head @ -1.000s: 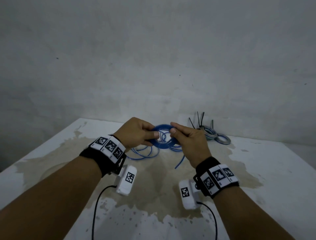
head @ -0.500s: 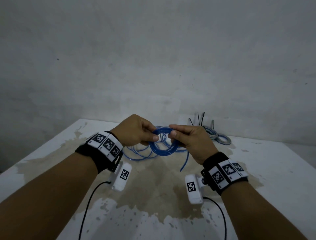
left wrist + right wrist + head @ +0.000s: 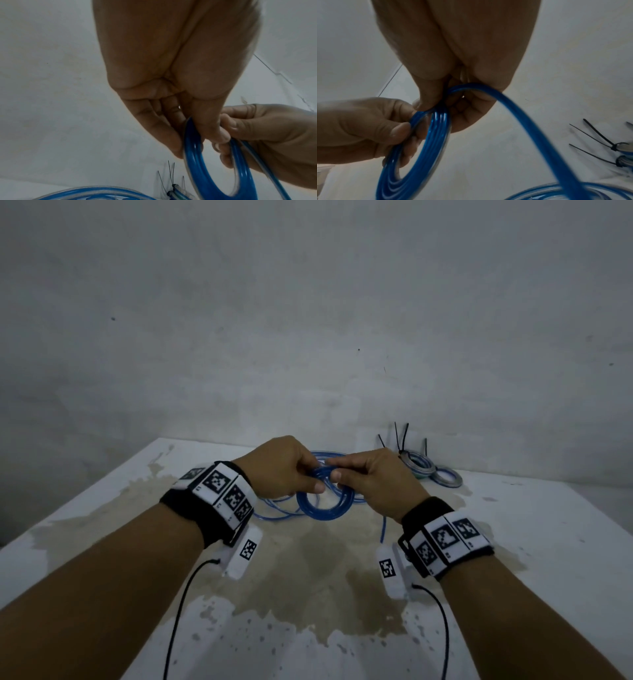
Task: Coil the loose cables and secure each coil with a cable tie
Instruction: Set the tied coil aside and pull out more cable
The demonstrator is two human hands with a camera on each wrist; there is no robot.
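A blue cable coil [image 3: 325, 510] hangs in the air over the table between both hands. My left hand [image 3: 289, 469] pinches its upper left rim, thumb in front. My right hand [image 3: 371, 479] grips the top right, thumb on the strands. In the left wrist view the coil [image 3: 243, 174] runs under the left thumb, with the right hand [image 3: 267, 136] beside it. In the right wrist view the coil [image 3: 418, 146] is held by both hands and a loose strand [image 3: 537, 129] trails down to the table. More loose blue cable [image 3: 277, 508] lies on the table behind.
Tied grey-blue coils [image 3: 419, 465] with black cable ties [image 3: 402, 436] sticking up lie at the back right against the wall. The white table [image 3: 548, 542] is stained brown in the middle. Wrist camera wires [image 3: 181, 604] hang below both forearms.
Both hands have drawn closer together at the top of the coil, and the coil now hangs lower beneath them. The loose tail has shifted toward the right wrist.
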